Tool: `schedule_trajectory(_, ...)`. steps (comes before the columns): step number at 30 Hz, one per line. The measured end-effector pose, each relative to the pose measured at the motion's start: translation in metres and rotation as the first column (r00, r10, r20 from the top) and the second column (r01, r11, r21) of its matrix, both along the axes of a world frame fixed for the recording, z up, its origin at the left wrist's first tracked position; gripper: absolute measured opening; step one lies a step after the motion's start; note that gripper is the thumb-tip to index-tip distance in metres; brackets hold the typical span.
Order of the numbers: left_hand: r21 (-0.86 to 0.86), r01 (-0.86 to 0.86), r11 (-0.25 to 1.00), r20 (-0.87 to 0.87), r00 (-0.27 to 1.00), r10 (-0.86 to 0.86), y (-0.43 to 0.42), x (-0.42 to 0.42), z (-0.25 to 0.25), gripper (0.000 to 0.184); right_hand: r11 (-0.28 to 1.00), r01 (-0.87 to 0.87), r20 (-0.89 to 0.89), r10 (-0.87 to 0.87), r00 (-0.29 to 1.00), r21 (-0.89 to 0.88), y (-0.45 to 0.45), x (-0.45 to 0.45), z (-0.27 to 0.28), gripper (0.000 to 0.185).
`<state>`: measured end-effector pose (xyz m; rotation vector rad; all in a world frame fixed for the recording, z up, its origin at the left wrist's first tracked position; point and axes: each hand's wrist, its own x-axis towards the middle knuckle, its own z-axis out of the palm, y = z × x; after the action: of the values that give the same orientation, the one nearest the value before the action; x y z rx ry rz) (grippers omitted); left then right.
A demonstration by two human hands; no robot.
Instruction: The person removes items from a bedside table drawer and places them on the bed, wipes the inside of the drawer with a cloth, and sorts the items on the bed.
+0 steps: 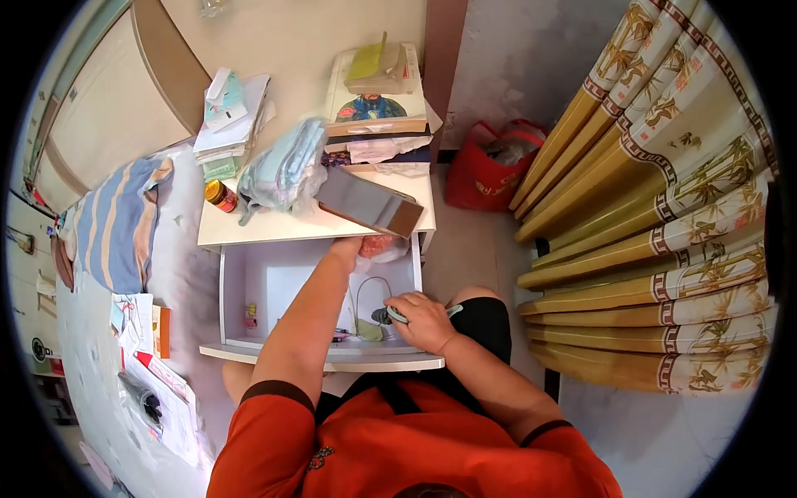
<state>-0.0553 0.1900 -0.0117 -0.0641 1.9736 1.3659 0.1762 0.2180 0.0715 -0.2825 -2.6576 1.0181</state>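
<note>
A white drawer [274,274] is pulled out from under the tabletop, in front of my knees. My left hand [349,246] reaches to its back, against a clear plastic bag with something pinkish-red [382,247] inside; its fingers are mostly hidden. At the drawer's front right corner, my right hand [423,322] is closed round a pale grey-green handled tool [454,310] with a dark end, its kind unclear. Just left of that hand lie a small green pouch [369,332] and a thin looped cord [374,280].
On the tabletop [282,230] are a dark flat case [369,202], a plastic bag of blue masks [286,166], a jar [220,196] and stacked books [374,116]. A bed with papers [170,407] is at left. A red bag [481,178] and curtains [656,216] stand right.
</note>
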Motion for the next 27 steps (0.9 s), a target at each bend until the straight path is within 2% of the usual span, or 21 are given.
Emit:
schedule_trajectory(1,-0.004,0.002,1.000,0.000,1.000,-0.002,0.001,-0.003,-0.005,0.031,1.000,0.002,0.000,-0.002,1.000,-0.004,-0.001,0.000,0.000,0.025)
schedule_trajectory(3,0.195,0.031,0.980,0.274,0.958,-0.084,0.005,-0.011,-0.025,0.045,1.000,0.005,0.014,-0.005,1.000,-0.007,0.000,0.000,0.002,0.025)
schedule_trajectory(5,0.238,-0.011,0.971,0.316,0.946,-0.067,0.010,-0.019,-0.067,0.042,1.000,0.007,0.015,-0.006,1.000,-0.008,0.000,0.001,0.003,0.026)
schedule_trajectory(7,0.276,-0.057,0.959,0.355,0.934,-0.047,0.006,-0.016,-0.070,0.040,1.000,0.004,0.013,-0.004,1.000,-0.012,0.000,0.001,0.003,0.026)
schedule_trajectory(8,0.313,-0.052,0.948,0.320,0.946,-0.054,0.001,-0.006,-0.051,0.027,1.000,0.007,0.013,-0.007,1.000,-0.015,0.000,0.001,0.002,0.026)
schedule_trajectory(10,0.346,-0.047,0.937,0.272,0.961,-0.052,-0.020,0.009,-0.012,0.023,1.000,0.004,0.000,-0.004,1.000,-0.024,0.000,0.001,0.000,0.026)
schedule_trajectory(11,0.388,-0.082,0.918,0.364,0.929,-0.070,-0.035,0.016,0.005,0.030,1.000,0.019,-0.003,-0.019,1.000,-0.016,0.000,0.001,0.000,0.025)
schedule_trajectory(12,0.424,-0.124,0.897,0.451,0.888,-0.091,-0.050,0.023,0.018,0.049,0.999,0.033,-0.005,-0.033,0.999,-0.010,-0.001,0.001,0.000,0.024)
schedule_trajectory(13,0.420,-0.127,0.899,0.442,0.893,-0.080,-0.065,0.028,0.026,0.049,0.999,0.031,0.003,-0.031,1.000,-0.032,-0.001,0.002,0.002,0.022)
schedule_trajectory(15,0.233,-0.117,0.965,0.457,0.889,-0.003,-0.094,0.037,0.042,0.060,0.998,0.039,-0.002,-0.039,0.999,-0.045,-0.001,0.002,0.002,0.021)
schedule_trajectory(18,0.254,-0.131,0.958,0.468,0.884,-0.003,-0.128,0.055,0.088,0.066,0.997,0.045,0.017,-0.044,0.999,-0.063,-0.002,0.003,0.007,0.019)
schedule_trajectory(19,0.273,-0.181,0.945,0.463,0.886,0.036,-0.135,0.062,0.104,0.061,0.964,0.098,0.012,-0.098,0.995,-0.247,-0.002,0.004,0.004,0.019)
schedule_trajectory(20,0.278,-0.188,0.942,0.453,0.890,0.044,-0.145,0.064,0.111,0.061,0.895,0.146,0.019,-0.152,0.988,-0.422,0.001,0.005,-0.001,0.019)
schedule_trajectory(22,0.400,-0.228,0.888,0.455,0.890,0.023,-0.161,0.067,0.122,0.057,0.617,0.274,0.072,-0.331,0.941,-0.738,0.014,0.008,-0.017,0.018)
schedule_trajectory(23,0.405,-0.222,0.887,0.382,0.923,0.057,-0.163,0.075,0.141,0.054,0.308,0.133,-0.018,-0.443,0.896,-0.942,0.017,0.007,-0.001,0.020)
schedule_trajectory(24,0.412,-0.228,0.882,0.377,0.924,0.063,-0.168,0.079,0.145,0.054,0.167,0.029,-0.065,-0.530,0.846,-0.985,0.013,0.007,0.037,0.022)
schedule_trajectory(26,0.438,-0.166,0.883,0.198,0.977,0.085,-0.177,0.090,0.147,0.053,0.306,-0.031,-0.180,-0.474,0.862,-0.952,0.006,0.009,0.083,0.024)
schedule_trajectory(27,0.415,-0.183,0.891,0.148,0.980,0.132,-0.176,0.100,0.155,0.054,0.536,-0.007,-0.258,-0.396,0.881,-0.844,-0.005,0.010,0.098,0.024)
